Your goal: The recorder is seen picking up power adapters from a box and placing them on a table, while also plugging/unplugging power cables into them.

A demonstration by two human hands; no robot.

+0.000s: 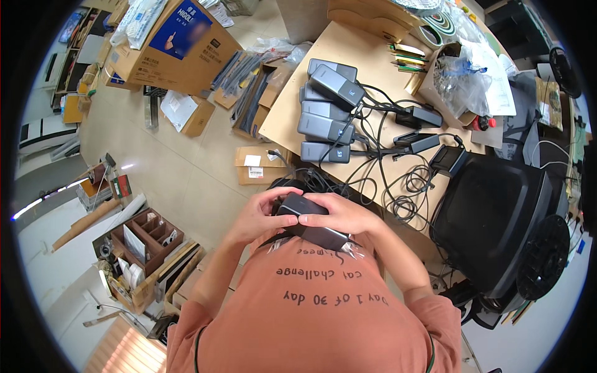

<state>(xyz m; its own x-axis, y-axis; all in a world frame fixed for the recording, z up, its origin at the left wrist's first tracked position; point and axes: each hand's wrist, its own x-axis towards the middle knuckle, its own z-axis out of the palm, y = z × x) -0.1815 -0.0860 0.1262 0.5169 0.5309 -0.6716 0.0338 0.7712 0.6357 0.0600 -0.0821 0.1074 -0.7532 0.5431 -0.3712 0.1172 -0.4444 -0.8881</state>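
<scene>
Both hands are clamped on one dark power bank (309, 219), held against the chest just short of the worktop (292, 112). The left hand (260, 214) grips its upper left end, the right hand (343, 214) covers the top. Its long axis slants down to the right. More power banks (328, 118) lie ahead, well apart.

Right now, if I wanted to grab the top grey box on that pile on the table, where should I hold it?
Probably by its two long sides, coming down from above. The top grey power bank lies flat and slanted across the stack, with a black cable plugged into its near end, so avoid that end.
</scene>
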